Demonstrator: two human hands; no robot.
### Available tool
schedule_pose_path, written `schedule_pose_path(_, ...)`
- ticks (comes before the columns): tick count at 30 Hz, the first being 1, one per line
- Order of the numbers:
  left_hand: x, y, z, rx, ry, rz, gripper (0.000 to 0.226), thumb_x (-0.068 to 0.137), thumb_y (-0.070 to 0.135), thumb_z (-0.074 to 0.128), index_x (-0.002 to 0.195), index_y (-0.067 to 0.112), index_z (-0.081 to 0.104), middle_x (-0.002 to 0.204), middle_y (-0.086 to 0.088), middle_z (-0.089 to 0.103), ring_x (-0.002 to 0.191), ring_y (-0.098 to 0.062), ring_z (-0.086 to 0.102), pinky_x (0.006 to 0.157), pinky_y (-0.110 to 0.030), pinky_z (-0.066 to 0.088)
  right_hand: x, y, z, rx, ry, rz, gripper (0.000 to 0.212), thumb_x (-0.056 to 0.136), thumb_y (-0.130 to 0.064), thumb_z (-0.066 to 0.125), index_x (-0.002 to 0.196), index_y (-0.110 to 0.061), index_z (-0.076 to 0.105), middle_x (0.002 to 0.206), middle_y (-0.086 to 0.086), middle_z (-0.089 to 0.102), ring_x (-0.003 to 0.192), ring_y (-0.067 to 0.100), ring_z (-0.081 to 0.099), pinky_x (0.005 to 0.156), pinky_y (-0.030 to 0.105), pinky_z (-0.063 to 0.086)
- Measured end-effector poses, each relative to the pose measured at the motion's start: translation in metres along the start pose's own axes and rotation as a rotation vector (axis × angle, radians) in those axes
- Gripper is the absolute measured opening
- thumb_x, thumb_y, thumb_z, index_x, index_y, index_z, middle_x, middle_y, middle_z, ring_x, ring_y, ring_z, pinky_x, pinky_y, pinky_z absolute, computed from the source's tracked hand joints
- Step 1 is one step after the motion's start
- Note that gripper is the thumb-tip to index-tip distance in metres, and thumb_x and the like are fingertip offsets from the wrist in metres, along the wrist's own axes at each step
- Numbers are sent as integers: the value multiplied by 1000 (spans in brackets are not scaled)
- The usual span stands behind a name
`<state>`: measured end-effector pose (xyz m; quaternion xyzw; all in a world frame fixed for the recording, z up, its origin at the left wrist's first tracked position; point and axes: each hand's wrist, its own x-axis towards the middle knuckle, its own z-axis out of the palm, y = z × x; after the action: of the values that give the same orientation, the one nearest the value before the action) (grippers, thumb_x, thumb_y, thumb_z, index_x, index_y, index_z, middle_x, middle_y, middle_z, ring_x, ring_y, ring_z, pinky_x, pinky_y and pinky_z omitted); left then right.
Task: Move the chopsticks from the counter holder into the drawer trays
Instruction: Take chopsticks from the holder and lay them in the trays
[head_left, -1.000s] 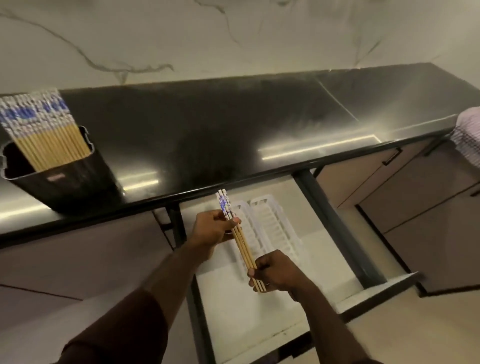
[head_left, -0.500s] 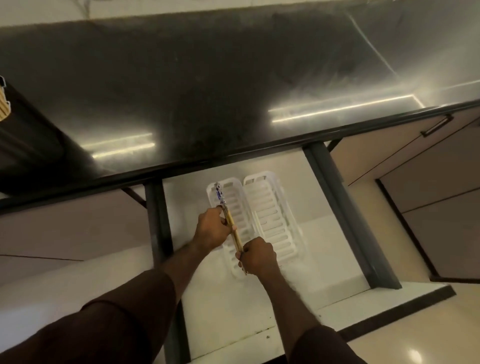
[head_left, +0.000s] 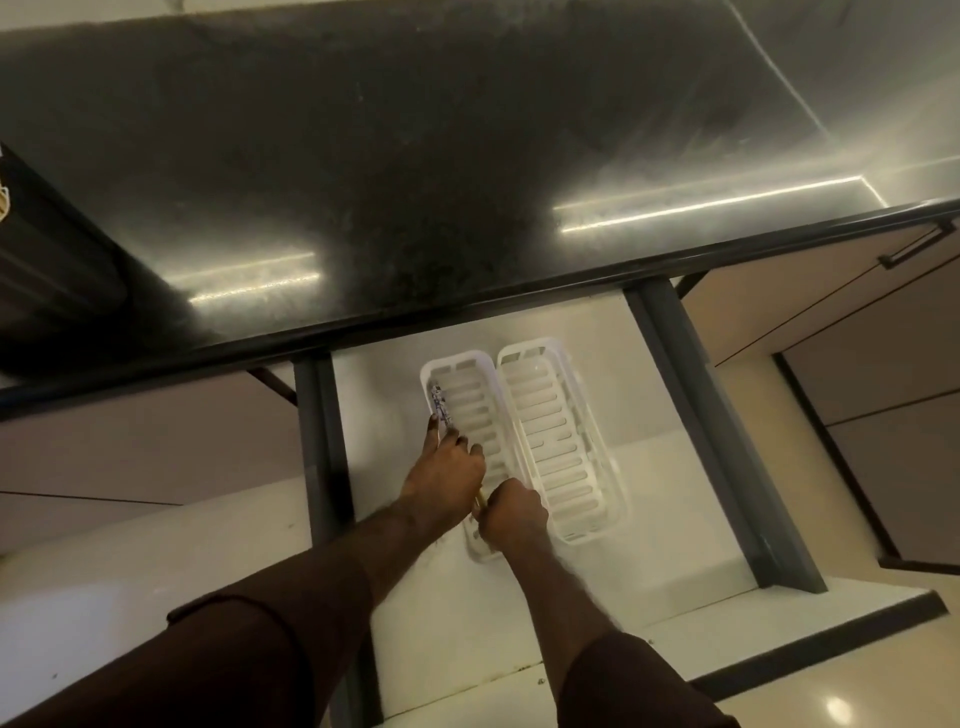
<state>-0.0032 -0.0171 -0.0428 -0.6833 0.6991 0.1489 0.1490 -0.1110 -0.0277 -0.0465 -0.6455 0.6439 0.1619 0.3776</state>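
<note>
Chopsticks (head_left: 441, 410), a small bundle of wooden sticks with blue-and-white patterned tops, lie along the left side of the left white slotted plastic tray (head_left: 470, 395), patterned ends pointing toward the back of the drawer and the plain wooden ends hidden under the hands. The left hand (head_left: 447, 470) rests over the middle of the bundle with its fingers partly spread, the index finger stretched out along the tray's left rim and the other fingertips pressing down on the sticks. The right hand (head_left: 511, 514) is curled closed around the near ends of the chopsticks at the tray's front end, a short stretch of yellowish wood showing between the two hands. Just beside this tray, touching it along its long edge, sits a second white slotted plastic tray (head_left: 558, 441), with nothing in it. Both trays lie on the pale floor of the open drawer (head_left: 675, 467), which has dark grey metal side walls. Dark brown sleeves (head_left: 249, 660) cover both forearms from about the elbow down toward the camera. Above the drawer runs the glossy black stone table (head_left: 415, 182), with two bright strips of light reflected on it. At the far left edge of the table stands a dark holder (head_left: 47, 260), mostly cut off by the frame. Beige cabinet fronts (head_left: 857, 338) with a dark bar handle sit to the right of the drawer.
</note>
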Motion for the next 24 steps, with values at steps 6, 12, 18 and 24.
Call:
schedule_pose_path(6,-3,-3,7,75,-22,79,51,92,40,53,134,11,49,142,-11,50,142,-31,28,116,-58,-5,-9,0,1,-105,85,-101,24,95,-25,55,109,-8,62,112,11,67,106,25,63,87,30,48)
schedule_pose_path(12,-4,-3,6,119,-49,113,47,92,36,53,134,14,51,140,-6,53,142,-29,30,110,-59,-15,-15,1,3,-134,105,-161,22,95,-17,50,111,-7,61,112,10,65,104,24,62,86,30,47)
schedule_pose_path(18,-2,-5,-2,111,-55,134,40,92,32,52,126,12,56,129,-7,60,131,-28,44,113,-59,-11,-21,-1,0,-110,95,-161,20,91,-17,52,108,-8,60,110,10,66,103,26,61,85,31,46)
schedule_pose_path(24,-14,-13,-46,-58,93,139,32,96,25,51,125,15,59,127,-3,63,126,-23,50,118,-53,-2,-39,-15,-46,23,214,-212,21,91,-16,57,109,-12,66,112,9,68,103,28,64,85,29,48)
